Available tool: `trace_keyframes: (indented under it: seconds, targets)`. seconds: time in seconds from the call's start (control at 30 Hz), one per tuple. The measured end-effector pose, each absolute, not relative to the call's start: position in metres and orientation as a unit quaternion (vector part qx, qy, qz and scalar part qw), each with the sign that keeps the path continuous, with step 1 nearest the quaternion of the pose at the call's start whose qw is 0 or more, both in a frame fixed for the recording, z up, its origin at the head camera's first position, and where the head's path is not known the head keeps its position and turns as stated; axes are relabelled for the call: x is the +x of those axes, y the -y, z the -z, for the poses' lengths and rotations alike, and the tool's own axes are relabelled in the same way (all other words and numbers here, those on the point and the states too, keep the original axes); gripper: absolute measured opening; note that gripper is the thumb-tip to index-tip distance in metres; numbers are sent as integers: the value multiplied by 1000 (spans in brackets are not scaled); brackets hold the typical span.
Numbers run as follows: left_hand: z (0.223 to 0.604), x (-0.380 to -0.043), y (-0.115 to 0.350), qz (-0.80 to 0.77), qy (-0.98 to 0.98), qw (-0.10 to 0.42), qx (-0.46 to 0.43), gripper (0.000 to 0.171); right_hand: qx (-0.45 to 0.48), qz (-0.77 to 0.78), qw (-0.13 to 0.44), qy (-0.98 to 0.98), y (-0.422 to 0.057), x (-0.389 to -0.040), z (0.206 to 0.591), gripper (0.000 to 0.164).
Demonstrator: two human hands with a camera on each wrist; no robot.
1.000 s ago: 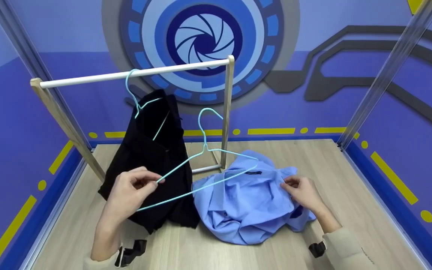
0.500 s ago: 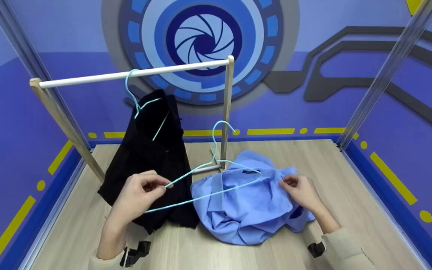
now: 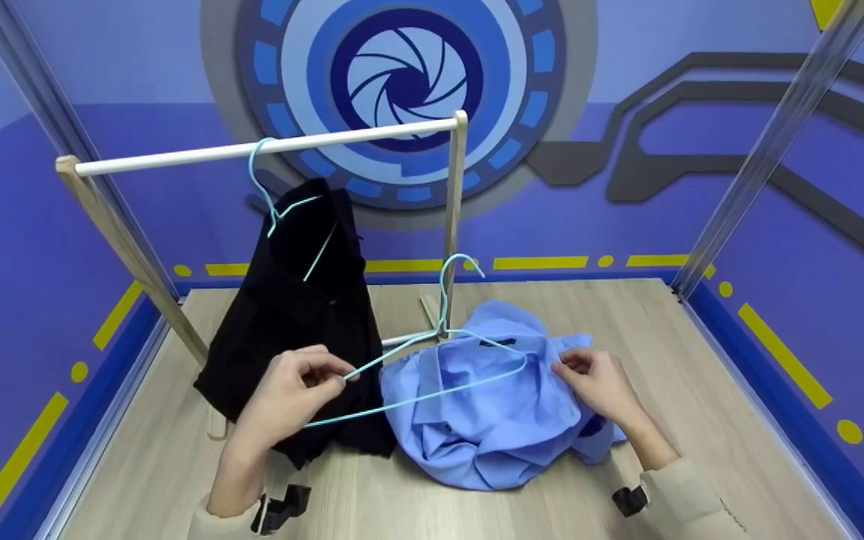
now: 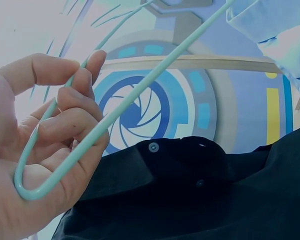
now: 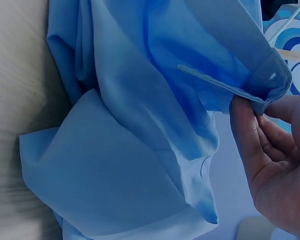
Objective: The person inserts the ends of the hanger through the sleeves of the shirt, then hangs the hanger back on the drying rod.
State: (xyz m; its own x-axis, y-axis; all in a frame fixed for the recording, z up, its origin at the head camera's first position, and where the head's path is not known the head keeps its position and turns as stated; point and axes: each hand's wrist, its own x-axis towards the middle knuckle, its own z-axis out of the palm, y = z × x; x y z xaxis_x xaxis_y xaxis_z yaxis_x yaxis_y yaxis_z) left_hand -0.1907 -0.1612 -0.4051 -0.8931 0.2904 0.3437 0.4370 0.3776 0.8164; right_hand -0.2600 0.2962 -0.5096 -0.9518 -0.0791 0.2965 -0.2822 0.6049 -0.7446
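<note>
My left hand (image 3: 289, 394) pinches the upper arm of a mint-green wire hanger (image 3: 442, 328) between thumb and fingers, close to its left end. The hanger's hook points up, and its right end lies in front of the opening of a rumpled light blue shirt (image 3: 492, 442) on the table. A dark label (image 3: 497, 343) shows inside that opening. With thumb and fingers, my right hand (image 3: 601, 382) holds the shirt's edge on the right. In the right wrist view, the held band (image 5: 273, 75) has a buttonhole near its rounded end.
A rack with a white rail (image 3: 177, 157) and wooden posts (image 3: 454, 195) stands behind. From it a black garment (image 3: 297, 315) hangs on another mint-green hanger (image 3: 256, 169), left of the shirt. Blue patterned walls (image 3: 814, 225) surround the wooden tabletop (image 3: 672, 330).
My left hand has moved right and slightly down with the hanger, whose hook is lower and whose right end is farther over the shirt. My right hand keeps its hold, almost unmoved.
</note>
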Motion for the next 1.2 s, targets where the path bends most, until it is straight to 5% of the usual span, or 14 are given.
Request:
trace_keyframes:
  seconds: [1.2]
  targets:
    - [429,-205,136,530,814,72,-227,25,134,-450,104,876,-284,-248,495,6]
